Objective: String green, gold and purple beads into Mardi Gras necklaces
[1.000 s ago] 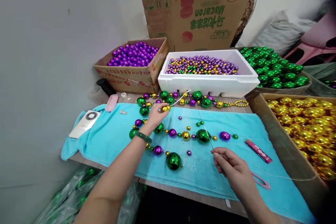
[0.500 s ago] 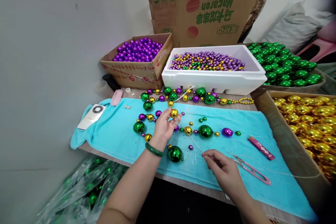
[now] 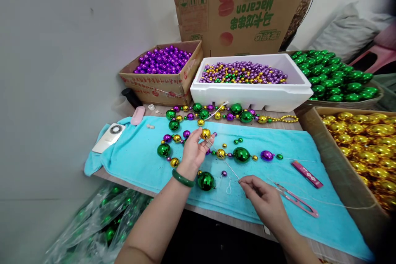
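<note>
a blue towel covers most of a wooden table beside a grey wall, nearly reaching the front edge. a purple-bead box and a foam box line the back; a gold-bead box bounds the right. plain towel lies left of the bead string. above the middle, the left hand pinches a gold bead; the right hand grips a thin needle pointing to it.
</note>
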Tool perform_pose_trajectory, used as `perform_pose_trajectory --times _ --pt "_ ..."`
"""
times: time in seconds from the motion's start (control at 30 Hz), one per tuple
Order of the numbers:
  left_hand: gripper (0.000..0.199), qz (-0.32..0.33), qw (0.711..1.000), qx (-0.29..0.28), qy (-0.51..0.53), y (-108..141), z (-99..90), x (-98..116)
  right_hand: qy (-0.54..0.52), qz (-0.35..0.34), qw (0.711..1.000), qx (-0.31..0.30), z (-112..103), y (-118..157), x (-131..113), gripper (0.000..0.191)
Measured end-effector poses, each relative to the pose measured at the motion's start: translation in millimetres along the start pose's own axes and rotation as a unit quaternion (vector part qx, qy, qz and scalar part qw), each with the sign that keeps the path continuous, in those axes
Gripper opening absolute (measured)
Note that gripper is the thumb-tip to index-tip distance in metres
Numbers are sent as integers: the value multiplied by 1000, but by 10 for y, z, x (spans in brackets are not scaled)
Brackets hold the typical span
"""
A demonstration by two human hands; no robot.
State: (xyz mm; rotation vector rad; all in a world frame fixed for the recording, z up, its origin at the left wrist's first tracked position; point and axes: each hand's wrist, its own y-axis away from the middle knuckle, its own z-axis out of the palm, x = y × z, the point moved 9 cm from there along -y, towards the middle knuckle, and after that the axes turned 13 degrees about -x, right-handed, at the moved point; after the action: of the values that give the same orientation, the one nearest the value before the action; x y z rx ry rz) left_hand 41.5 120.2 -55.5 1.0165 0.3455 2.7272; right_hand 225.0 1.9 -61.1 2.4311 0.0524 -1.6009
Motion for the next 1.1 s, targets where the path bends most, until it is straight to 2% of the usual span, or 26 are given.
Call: perform_pose_trajectory --times 0.23,0.4,0.57,0.67,0.73,0.8,0.83,0.9,0.93,0.97,1.0,1.03,1.1 --pt "19 35 999 -7 -20 55 48 37 -26 9 1000 -1 27 13 60 27" --pt "42 75 996 -22 -51 148 139 -16 -53 11 999 2 67 -23 98 28" --pt "49 42 992 -90 -75 232 305 -194 -88 14 996 16 38 -75 136 28" --pt "50 -28 975 -178 -131 247 457 -346 -128 5 991 38 -30 -92 154 29" --pt "40 -86 938 -243 -233 208 548 -469 -162 5 984 70 -122 -87 183 30" --pt "26 -70 874 -263 -402 62 590 -472 -197 10 974 107 -239 -65 228 31" --pt "22 -32 827 -258 -499 -43 623 -434 -214 14 969 124 -300 -49 254 32" --pt "18 41 699 -235 -675 -258 714 -403 -239 19 959 150 -417 -12 296 34" --pt "18 53 637 -226 -735 -364 746 -443 -247 21 956 159 -469 7 310 34" --pt "18 52 593 -218 -774 -467 759 -502 -251 22 953 165 -515 27 319 35" --pt "19 44 566 -211 -795 -559 760 -567 -253 23 952 171 -557 48 322 35" --pt "20 35 555 -204 -805 -635 754 -628 -253 24 951 176 -594 67 320 36" --pt "22 24 558 -193 -806 -732 747 -734 -251 24 950 184 -649 102 314 36"
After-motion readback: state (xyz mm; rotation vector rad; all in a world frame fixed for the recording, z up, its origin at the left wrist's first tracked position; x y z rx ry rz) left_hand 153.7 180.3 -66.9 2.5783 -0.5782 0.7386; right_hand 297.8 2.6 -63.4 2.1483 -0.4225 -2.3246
